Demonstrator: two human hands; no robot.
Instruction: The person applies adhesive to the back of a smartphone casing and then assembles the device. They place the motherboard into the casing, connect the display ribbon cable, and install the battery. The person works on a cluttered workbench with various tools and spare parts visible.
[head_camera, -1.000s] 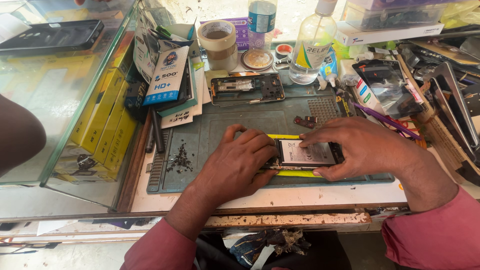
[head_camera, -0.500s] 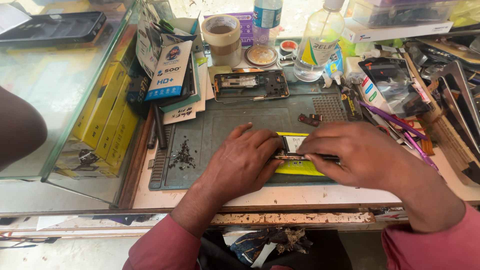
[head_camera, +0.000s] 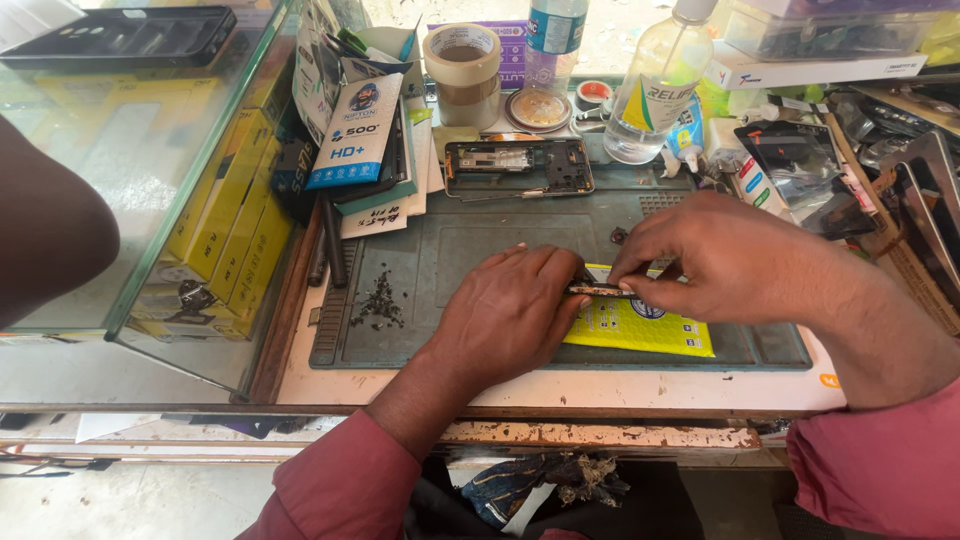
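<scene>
Green rubber mat (head_camera: 480, 250) covers the middle of the counter (head_camera: 560, 388), and both hands work low over it. The left hand (head_camera: 510, 310) lies palm down with its fingers curled, and its grip pinches one end of a thin dark phone part (head_camera: 598, 290) held up on its edge. The right hand (head_camera: 720, 262) pinches the other end, with its fingertips closed tight on the part. So the part sits between the two hands, just above a yellow packet (head_camera: 640, 328) that lies flat on the mat.

The part looks thin, so I think it could bend or crack if the two hands squeeze or twist in different ways. It could also slip out of the fingers, since only the tips hold it.

A little heap of dark bits (head_camera: 378, 300) lies on the mat just beside the left wrist. A sweep of that arm could scatter them, and they look too small to find again easily.

An open phone frame (head_camera: 518, 166) lies at the far edge of the mat, and a clear bottle (head_camera: 655, 90) stands near it. A quick reach forward could knock the bottle over, and liquid might run onto the frame.
</scene>
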